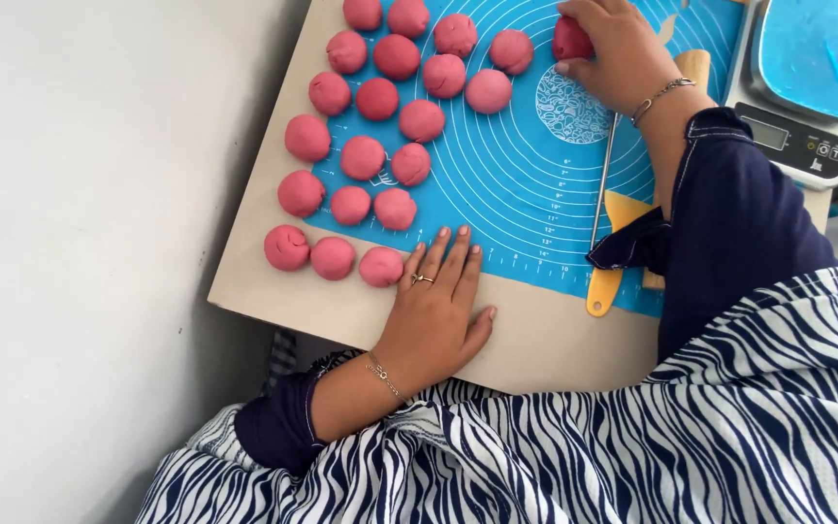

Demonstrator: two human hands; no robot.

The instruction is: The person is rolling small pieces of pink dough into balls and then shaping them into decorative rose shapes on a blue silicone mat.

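My left hand [435,301] lies flat, fingers apart, on the near edge of the blue silicone mat [516,184] and the beige board [273,291] under it. It rests just right of a pink dough ball [381,266] and holds nothing. My right hand [613,49] reaches to the far side of the mat and is closed around another pink dough ball [570,40]. Several more pink dough balls [377,100] sit in rows on the left part of the mat and board.
A yellow-handled scraper with a metal blade [602,218] lies on the mat beside my right forearm. A wooden rolling pin [694,66] shows behind my wrist. A digital kitchen scale [807,68] with a blue top stands at the far right. A white surface [99,243] fills the left.
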